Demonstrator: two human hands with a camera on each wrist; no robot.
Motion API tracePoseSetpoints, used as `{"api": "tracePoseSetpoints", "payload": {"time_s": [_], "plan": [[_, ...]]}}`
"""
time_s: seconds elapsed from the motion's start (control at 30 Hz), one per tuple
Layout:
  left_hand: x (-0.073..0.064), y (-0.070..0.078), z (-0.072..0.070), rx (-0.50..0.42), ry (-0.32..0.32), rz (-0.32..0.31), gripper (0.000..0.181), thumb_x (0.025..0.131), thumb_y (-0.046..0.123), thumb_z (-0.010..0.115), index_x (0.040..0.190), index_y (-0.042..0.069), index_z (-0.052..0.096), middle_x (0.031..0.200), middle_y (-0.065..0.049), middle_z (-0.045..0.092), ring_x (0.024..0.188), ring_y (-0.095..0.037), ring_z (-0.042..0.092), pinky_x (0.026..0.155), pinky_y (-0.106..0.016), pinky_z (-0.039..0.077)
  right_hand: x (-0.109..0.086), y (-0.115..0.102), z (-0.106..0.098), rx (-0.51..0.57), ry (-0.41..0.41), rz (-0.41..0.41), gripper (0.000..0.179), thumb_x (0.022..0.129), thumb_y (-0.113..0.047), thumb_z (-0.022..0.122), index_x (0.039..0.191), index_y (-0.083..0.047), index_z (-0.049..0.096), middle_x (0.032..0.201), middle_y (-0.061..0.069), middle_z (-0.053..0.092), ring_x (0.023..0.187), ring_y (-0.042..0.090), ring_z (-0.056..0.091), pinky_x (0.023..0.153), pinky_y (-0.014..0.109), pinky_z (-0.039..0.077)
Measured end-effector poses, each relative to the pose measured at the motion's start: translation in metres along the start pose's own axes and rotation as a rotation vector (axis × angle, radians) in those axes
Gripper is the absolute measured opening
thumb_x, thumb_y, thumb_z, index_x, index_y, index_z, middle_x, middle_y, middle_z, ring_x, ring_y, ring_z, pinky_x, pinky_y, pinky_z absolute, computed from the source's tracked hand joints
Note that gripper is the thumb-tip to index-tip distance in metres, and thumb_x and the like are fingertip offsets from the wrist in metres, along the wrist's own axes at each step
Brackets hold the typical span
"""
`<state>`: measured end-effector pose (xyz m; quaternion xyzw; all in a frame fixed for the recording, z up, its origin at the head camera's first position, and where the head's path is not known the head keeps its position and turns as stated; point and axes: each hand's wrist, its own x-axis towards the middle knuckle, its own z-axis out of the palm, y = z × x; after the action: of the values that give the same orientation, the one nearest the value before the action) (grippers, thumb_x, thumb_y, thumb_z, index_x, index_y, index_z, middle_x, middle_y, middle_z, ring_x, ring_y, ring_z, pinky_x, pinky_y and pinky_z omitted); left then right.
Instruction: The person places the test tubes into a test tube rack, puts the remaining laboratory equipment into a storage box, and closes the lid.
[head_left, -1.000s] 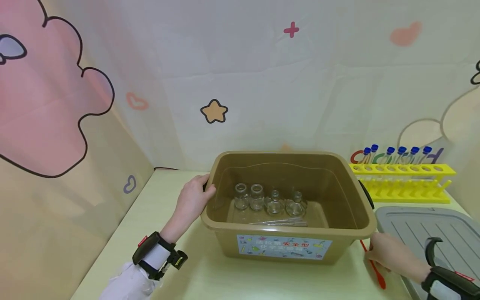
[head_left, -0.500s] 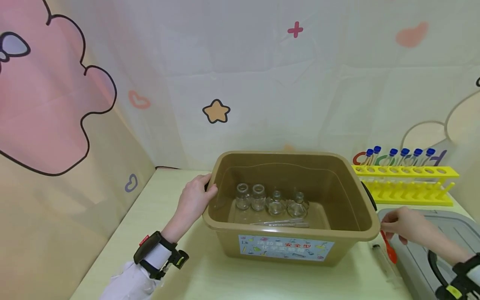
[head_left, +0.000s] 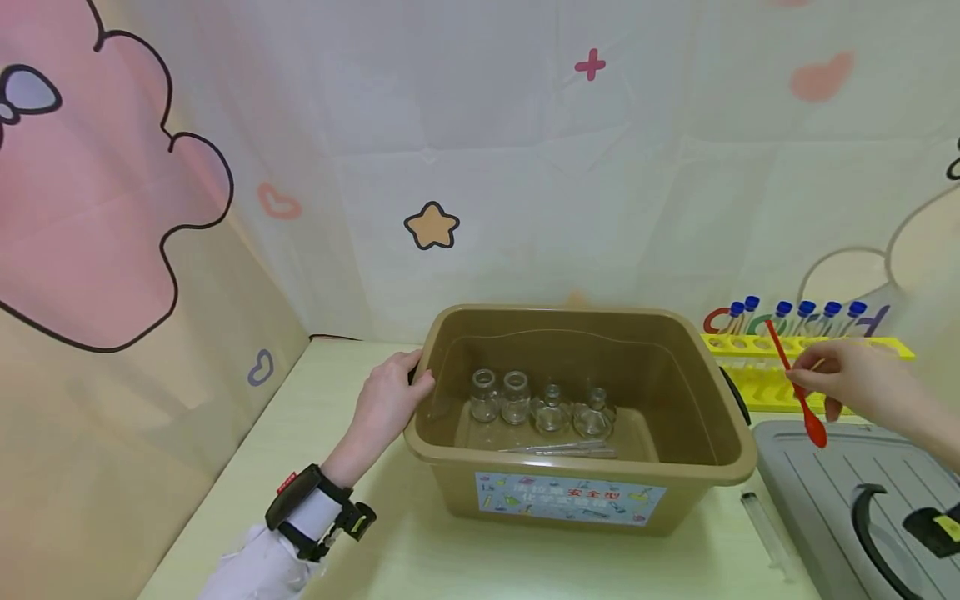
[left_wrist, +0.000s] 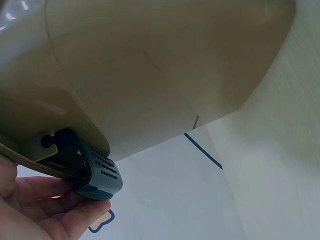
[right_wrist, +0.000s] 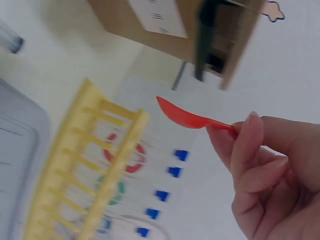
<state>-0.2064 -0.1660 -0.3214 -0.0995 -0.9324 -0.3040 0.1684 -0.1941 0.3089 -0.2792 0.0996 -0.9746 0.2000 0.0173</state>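
Note:
A brown plastic bin [head_left: 686,500] with a printed label stands mid-table. My left hand [head_left: 386,396] grips its left rim, fingers curled at the dark handle [left_wrist: 106,175] seen in the left wrist view. Between thumb and fingers, my right hand [head_left: 866,379] pinches a red plastic spoon [head_left: 814,427], raised in front of the yellow test tube rack [head_left: 892,343]. The spoon's bowl hangs downward in the head view. Inside the bin are two small glass jars [head_left: 484,398], two round glass flasks [head_left: 551,412] and thin clear plastic pipettes [head_left: 562,450].
Several blue-capped tubes [head_left: 806,308] stand behind or in the rack; which is unclear. A grey lid [head_left: 817,492] with a black handle lies at the right. Between lid and bin is a clear tube [head_left: 767,531]. A printed cloth backdrop [head_left: 540,208] rises behind the table.
My right hand has picked up the red spoon from beside the bin and lifted it up and away toward the rack. The clear tube now shows fully. My left hand stays on the bin.

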Motion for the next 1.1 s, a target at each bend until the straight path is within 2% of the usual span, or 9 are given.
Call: {"api": "tracePoseSetpoints", "payload": {"time_s": [0.13,0.23,0.47,0.6,0.73,0.97,1.1], "plan": [[0.0,0.0,0.0,0.002,0.001,0.0,0.039,0.084,0.017,0.052,0.118,-0.003,0.058,0.107,-0.017,0.058,0.098,-0.032,0.054,0.077,-0.044,0.043,0.01,-0.03,-0.022,-0.073,0.089,-0.122,0.01,0.086,-0.004,0.06,0.084,0.006,0.059,0.066,0.0,0.056,0.046,0.016,0.049,0.043,0.027,0.041],[0.0,0.0,0.0,0.003,0.002,-0.001,0.04,0.085,0.017,0.051,0.118,-0.003,0.058,0.107,-0.017,0.058,0.097,-0.032,0.054,0.076,-0.043,0.043,0.02,-0.055,-0.032,-0.114,0.113,-0.212,0.006,0.085,-0.005,0.062,0.086,0.001,0.061,0.069,0.0,0.058,0.046,0.015,0.048,0.043,0.028,0.039],[0.0,0.0,0.0,0.004,0.004,0.004,0.039,0.084,0.017,0.051,0.118,-0.003,0.058,0.107,-0.017,0.059,0.097,-0.032,0.054,0.076,-0.044,0.043,0.042,-0.105,-0.034,-0.164,0.115,-0.404,0.004,0.083,-0.008,0.065,0.081,-0.01,0.063,0.066,-0.006,0.056,0.045,0.009,0.047,0.043,0.027,0.037],[0.0,0.0,0.0,-0.004,0.006,0.012,0.038,0.085,0.017,0.051,0.117,-0.002,0.059,0.106,-0.017,0.059,0.097,-0.031,0.055,0.076,-0.043,0.043,0.054,-0.124,-0.027,-0.165,0.076,-0.458,0.004,0.082,-0.01,0.066,0.079,-0.012,0.064,0.064,-0.007,0.055,0.044,0.009,0.046,0.044,0.028,0.038],[0.001,0.0,0.002,-0.006,0.013,0.016,0.038,0.085,0.016,0.052,0.117,-0.003,0.058,0.106,-0.017,0.059,0.097,-0.031,0.055,0.077,-0.043,0.043,0.067,-0.135,-0.016,-0.195,0.037,-0.545,0.005,0.081,-0.01,0.068,0.078,-0.013,0.065,0.064,-0.008,0.055,0.046,0.007,0.045,0.047,0.029,0.038],[0.004,-0.001,0.004,0.005,0.023,0.009,0.037,0.085,0.016,0.052,0.116,-0.002,0.059,0.105,-0.017,0.059,0.095,-0.031,0.055,0.075,-0.043,0.044,0.093,-0.148,0.01,-0.177,-0.129,-0.709,0.01,0.081,-0.01,0.067,0.073,-0.015,0.063,0.063,-0.008,0.054,0.045,0.003,0.044,0.051,0.027,0.041],[0.005,0.0,0.006,0.005,0.025,0.009,0.036,0.085,0.016,0.052,0.116,-0.002,0.059,0.106,-0.017,0.059,0.096,-0.031,0.055,0.076,-0.043,0.044,0.105,-0.157,0.026,-0.222,-0.164,-0.771,0.011,0.081,-0.012,0.068,0.072,-0.016,0.063,0.061,-0.01,0.052,0.048,0.002,0.044,0.053,0.027,0.04]]}}
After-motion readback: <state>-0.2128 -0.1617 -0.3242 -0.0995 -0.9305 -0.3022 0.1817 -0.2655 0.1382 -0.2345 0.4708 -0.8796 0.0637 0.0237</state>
